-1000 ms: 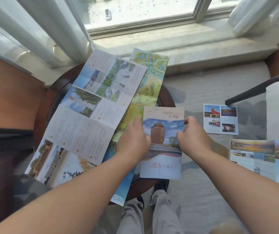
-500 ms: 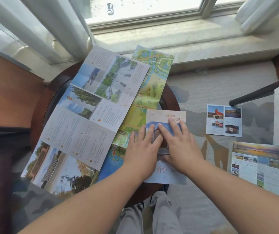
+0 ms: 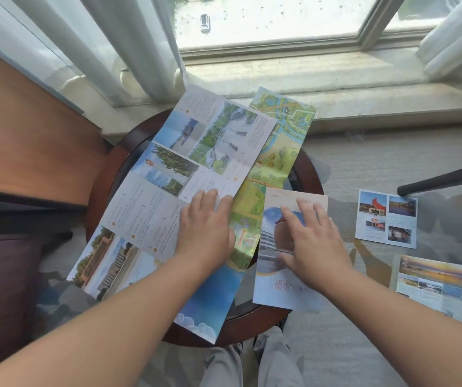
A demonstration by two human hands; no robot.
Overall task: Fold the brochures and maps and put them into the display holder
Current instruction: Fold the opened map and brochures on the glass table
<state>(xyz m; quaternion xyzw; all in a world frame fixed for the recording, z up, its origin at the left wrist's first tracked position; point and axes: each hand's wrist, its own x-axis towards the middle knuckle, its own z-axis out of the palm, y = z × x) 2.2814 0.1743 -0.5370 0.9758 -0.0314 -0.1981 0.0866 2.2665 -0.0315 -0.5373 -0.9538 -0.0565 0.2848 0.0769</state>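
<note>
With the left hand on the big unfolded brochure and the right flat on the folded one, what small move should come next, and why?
Probably close the left hand on the big unfolded brochure and start folding it: it lies fully open over the map, and the folded brochure under the right hand looks finished.

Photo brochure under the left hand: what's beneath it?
The green map shows beneath the photo brochure, both on the round table. The left hand lies flat on top. The map's left part is covered.

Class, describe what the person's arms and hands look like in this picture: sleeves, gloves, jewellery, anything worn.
Both forearms are bare as far as the frame shows; no sleeve is visible. The left hand and right hand wear no gloves, and no rings, watch or bracelet show on the fingers or wrists.
</note>
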